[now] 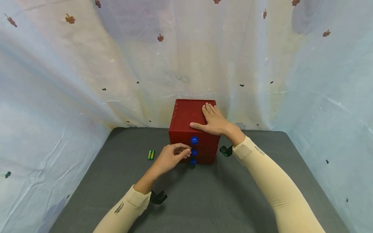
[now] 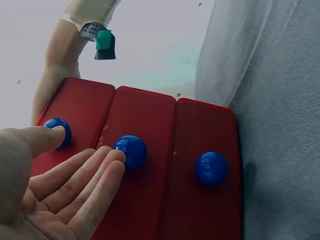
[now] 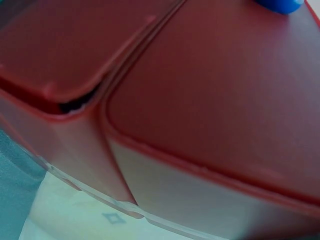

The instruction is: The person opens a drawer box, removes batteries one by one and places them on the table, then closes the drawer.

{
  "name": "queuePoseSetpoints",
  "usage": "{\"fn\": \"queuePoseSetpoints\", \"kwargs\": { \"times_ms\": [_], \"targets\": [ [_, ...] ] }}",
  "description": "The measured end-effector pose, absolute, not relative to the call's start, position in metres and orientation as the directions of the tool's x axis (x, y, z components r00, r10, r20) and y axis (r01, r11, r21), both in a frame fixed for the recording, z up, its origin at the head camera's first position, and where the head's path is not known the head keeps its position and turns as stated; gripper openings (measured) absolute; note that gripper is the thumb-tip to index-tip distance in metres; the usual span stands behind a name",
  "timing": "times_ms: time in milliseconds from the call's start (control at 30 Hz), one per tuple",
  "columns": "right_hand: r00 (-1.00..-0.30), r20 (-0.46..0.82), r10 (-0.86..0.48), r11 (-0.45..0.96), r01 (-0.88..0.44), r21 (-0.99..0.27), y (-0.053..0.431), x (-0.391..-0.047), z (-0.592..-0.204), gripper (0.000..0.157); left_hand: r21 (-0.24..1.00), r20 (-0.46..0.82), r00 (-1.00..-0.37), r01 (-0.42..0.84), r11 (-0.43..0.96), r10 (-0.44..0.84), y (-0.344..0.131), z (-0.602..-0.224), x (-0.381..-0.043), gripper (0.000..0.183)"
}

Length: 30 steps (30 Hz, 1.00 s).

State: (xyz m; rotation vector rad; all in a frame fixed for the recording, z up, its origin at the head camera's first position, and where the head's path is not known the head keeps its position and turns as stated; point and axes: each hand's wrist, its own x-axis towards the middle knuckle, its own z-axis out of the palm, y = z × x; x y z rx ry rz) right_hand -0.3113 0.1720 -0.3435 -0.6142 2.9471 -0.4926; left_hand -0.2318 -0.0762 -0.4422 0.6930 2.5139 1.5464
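A red drawer box (image 1: 189, 113) stands at the back of the table with three round blue knobs down its front. My right hand (image 1: 214, 121) rests flat on its top, fingers spread. The left hand (image 1: 172, 157) is at the front, its fingertips right at the middle knob (image 2: 132, 152). In the left wrist view, the fingers are nearly straight and the thumb (image 2: 47, 137) overlaps the top knob (image 2: 62, 131). The bottom knob (image 2: 211, 168) is apart from the fingers. A narrow dark gap (image 3: 77, 102) shows at one drawer front's corner in the right wrist view.
Two green and yellow batteries (image 1: 151, 155) lie side by side on the dark grey table (image 1: 198, 200), left of the box. A pale patterned curtain (image 1: 186, 64) hangs close behind the box and along both sides. Black wrist camera mounts stick out from both sleeves.
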Motion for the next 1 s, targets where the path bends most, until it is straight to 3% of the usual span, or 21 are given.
{"fn": "queuePoseSetpoints", "kwargs": {
  "times_ms": [733,1000],
  "targets": [
    [-0.918,-0.024,-0.397,0.869,-0.367,-0.332,0.174,-0.309,-0.344,0.111,0.848,0.105,-0.894,0.309,0.430,0.435,-0.081,-0.469,-0.230,0.027],
    [-0.914,-0.025,-0.406,0.867,-0.376,-0.327,0.173,-0.310,-0.345,0.112,0.850,0.082,-0.893,0.296,0.437,0.443,-0.077,-0.481,-0.234,0.034]
  ]
}}
